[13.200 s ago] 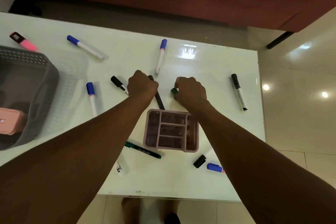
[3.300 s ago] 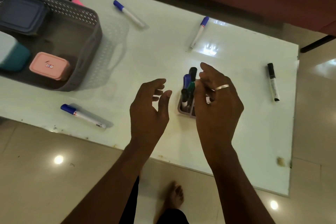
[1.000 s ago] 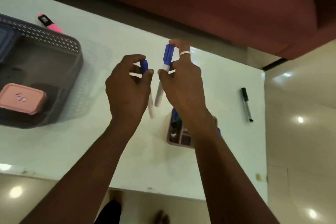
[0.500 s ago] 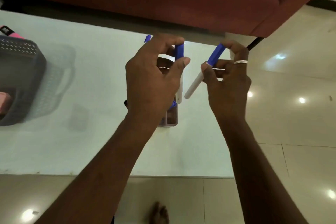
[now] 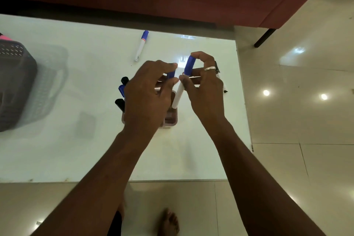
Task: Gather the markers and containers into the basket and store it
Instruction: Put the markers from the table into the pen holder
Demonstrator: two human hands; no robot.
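Right hand [image 5: 205, 90] wearing one plain silver-coloured ring [image 5: 209, 68], band smooth, catching light; which finger unclear. Left hand [image 5: 147, 97] and both forearms showing bare from wrist to frame edge. One bare foot [image 5: 169, 222] showing at bottom edge. Dark cloth [image 5: 115, 224] showing just beside foot; garment type unclear.

Over the white table [image 5: 76, 149], the right hand [image 5: 205, 90] pinches a blue-capped marker [image 5: 188, 67], its white end down at the pink holder [image 5: 171, 119]. The left hand [image 5: 147, 97] grips another blue marker [image 5: 171, 74] just beside it. A loose marker [image 5: 141, 46] lies farther back, and the grey basket [image 5: 17, 82] sits at the left edge.
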